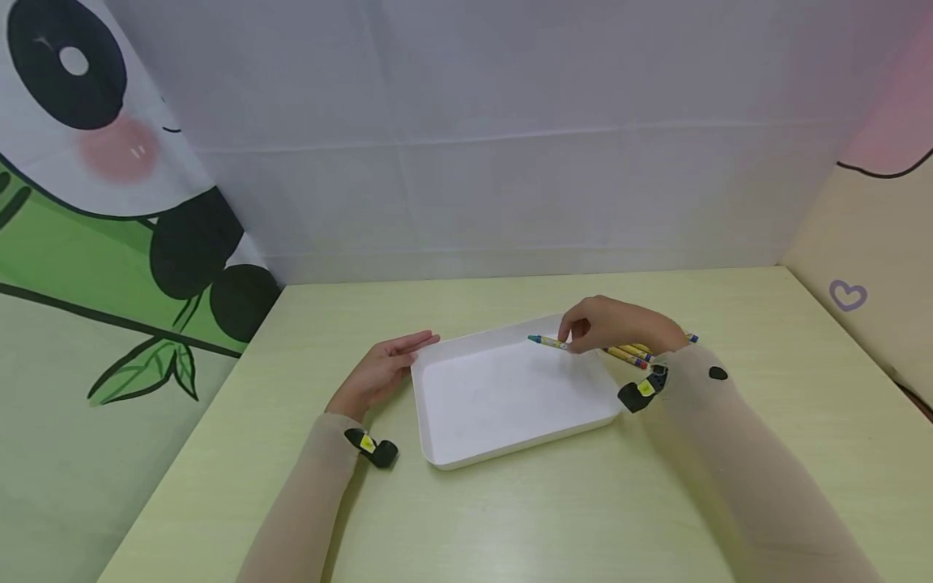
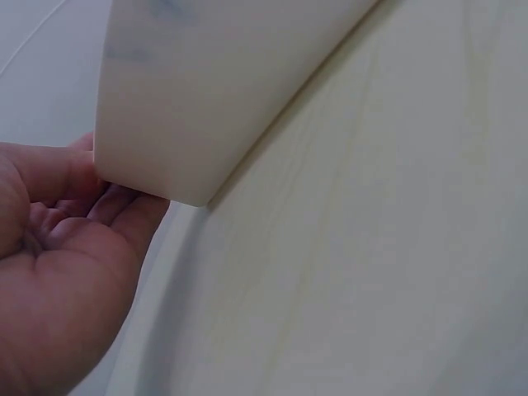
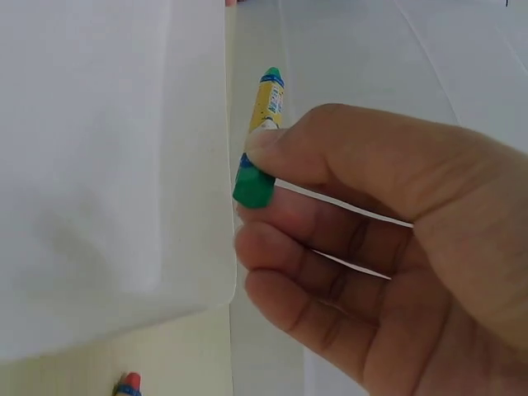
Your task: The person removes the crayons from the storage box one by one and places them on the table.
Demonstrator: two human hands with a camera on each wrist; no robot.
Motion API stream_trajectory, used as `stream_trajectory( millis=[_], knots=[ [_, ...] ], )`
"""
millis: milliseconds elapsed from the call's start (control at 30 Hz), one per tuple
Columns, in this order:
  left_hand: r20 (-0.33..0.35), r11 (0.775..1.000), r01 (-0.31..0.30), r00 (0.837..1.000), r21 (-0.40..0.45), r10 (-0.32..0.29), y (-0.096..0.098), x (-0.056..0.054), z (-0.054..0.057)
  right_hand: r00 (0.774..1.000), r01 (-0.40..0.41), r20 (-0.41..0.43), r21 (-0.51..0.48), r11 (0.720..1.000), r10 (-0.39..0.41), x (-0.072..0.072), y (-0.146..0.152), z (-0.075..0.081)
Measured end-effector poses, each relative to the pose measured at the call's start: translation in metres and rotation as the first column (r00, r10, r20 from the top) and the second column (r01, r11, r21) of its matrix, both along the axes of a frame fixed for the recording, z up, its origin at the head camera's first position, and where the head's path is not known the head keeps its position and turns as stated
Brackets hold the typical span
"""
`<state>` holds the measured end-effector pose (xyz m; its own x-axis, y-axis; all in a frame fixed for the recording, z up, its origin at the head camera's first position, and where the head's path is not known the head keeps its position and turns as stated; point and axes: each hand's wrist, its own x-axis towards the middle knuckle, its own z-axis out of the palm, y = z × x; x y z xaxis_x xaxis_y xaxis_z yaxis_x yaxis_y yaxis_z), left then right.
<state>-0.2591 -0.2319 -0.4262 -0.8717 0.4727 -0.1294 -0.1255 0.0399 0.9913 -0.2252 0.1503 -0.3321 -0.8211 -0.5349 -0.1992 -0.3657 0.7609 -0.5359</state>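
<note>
My right hand pinches a green crayon with a yellow and blue wrapper. In the head view the crayon lies above the far right part of a white rectangular tray, its tip pointing left. The right wrist view shows the green crayon between thumb and forefinger, its flat green end toward the camera, while the other fingers curl below. At the tray's far left corner my left hand holds the rim; in the left wrist view its fingertips are partly hidden behind the tray wall.
Several crayons with yellow wrappers lie on the pale wooden table right of the tray, partly hidden by my right hand and wrist. A grey-white cloth wall stands behind. Each wrist wears a small black camera.
</note>
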Motion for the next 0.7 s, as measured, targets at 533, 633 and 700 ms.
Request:
stream_trajectory(
  millis=[533, 633, 700],
  knots=[
    [-0.012, 1.000, 0.010, 1.000, -0.022, -0.010, -0.001, 0.000, -0.001, 0.993, 0.114, 0.035, -0.017, 0.993, -0.113, 0.018, 0.068, -0.018],
    [-0.010, 1.000, 0.010, 1.000, -0.020, -0.010, 0.000, 0.000, -0.001, 0.993, 0.116, 0.033, -0.018, 0.993, -0.115, 0.021, 0.075, -0.022],
    [-0.008, 1.000, 0.008, 1.000, -0.019, -0.008, 0.000, 0.000, -0.001, 0.993, 0.116, 0.015, -0.013, 0.993, -0.116, 0.024, 0.079, -0.024]
  ],
)
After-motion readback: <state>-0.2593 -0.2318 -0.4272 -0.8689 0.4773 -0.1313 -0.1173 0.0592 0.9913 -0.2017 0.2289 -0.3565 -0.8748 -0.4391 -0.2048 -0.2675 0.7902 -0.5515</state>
